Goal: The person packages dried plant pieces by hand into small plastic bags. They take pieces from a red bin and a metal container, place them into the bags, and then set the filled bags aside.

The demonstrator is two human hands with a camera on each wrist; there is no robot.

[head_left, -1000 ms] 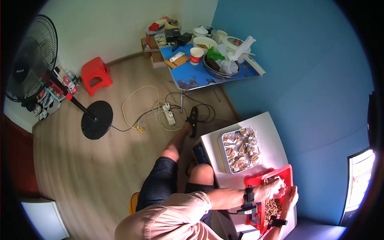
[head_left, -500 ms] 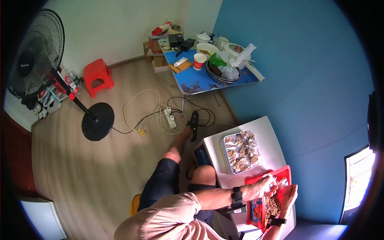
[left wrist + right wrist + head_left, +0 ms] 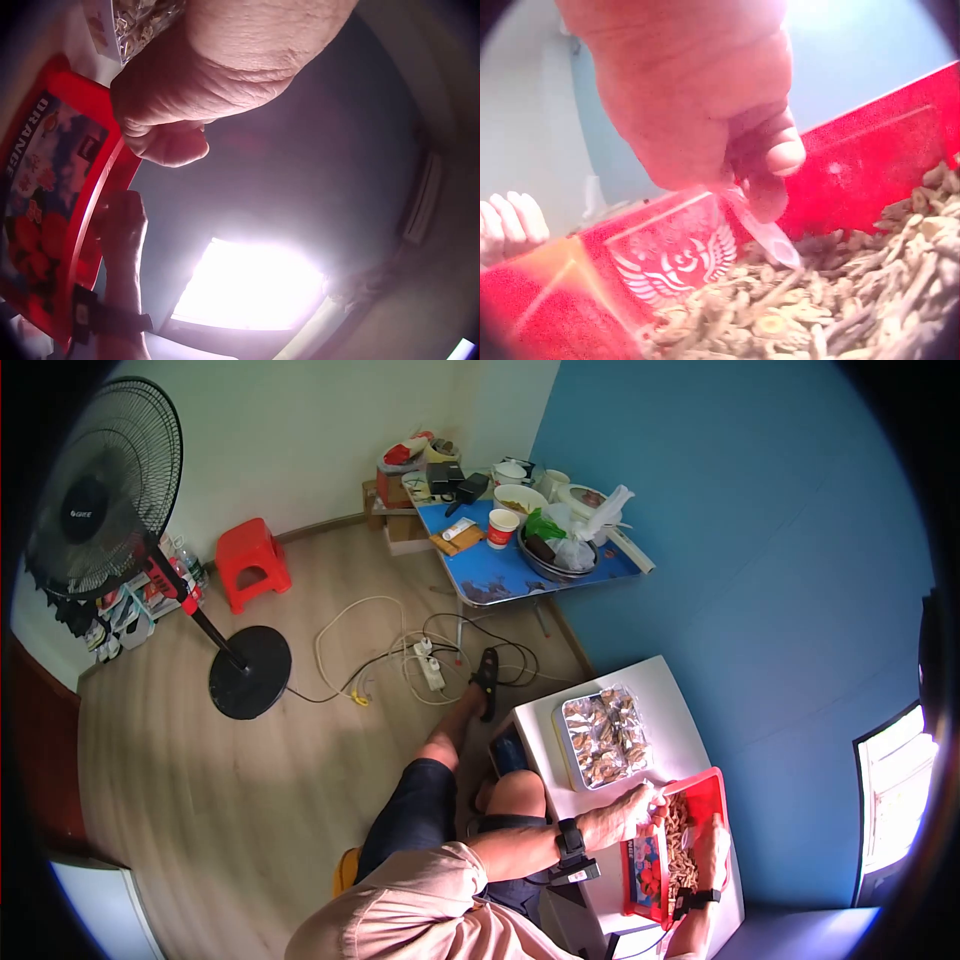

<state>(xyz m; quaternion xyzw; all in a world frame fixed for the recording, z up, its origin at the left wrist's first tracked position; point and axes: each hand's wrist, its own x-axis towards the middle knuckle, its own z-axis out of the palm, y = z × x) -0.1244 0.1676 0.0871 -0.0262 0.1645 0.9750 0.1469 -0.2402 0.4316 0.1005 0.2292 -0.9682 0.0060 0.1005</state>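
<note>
In the head view my left hand [image 3: 632, 812] is over the near left corner of the red basket [image 3: 712, 785]. Its fingers look curled in the left wrist view, where no held thing shows; a small pale glint lies by its fingertips in the head view. My right hand [image 3: 712, 850] reaches into the basket's right side. The right wrist view shows that hand [image 3: 757, 176] pinching a thin, clear plastic piece [image 3: 776, 244] just above dried brown slices [image 3: 780, 322]. A metal tray [image 3: 568, 750] beyond the basket holds several clear packets [image 3: 605, 735] of brown pieces.
The white cabinet top [image 3: 668, 695] carries tray and basket. Beyond it stands a blue table [image 3: 490, 575] with a cup [image 3: 502, 525], bowls and bags. Cables and a power strip [image 3: 430, 670] lie on the floor, with a red stool [image 3: 250, 565] and fan [image 3: 95, 520] at left.
My left hand has moved left, away from my right hand, to the basket's corner. My right hand has come lower into the basket, and more of the slices show between the hands.
</note>
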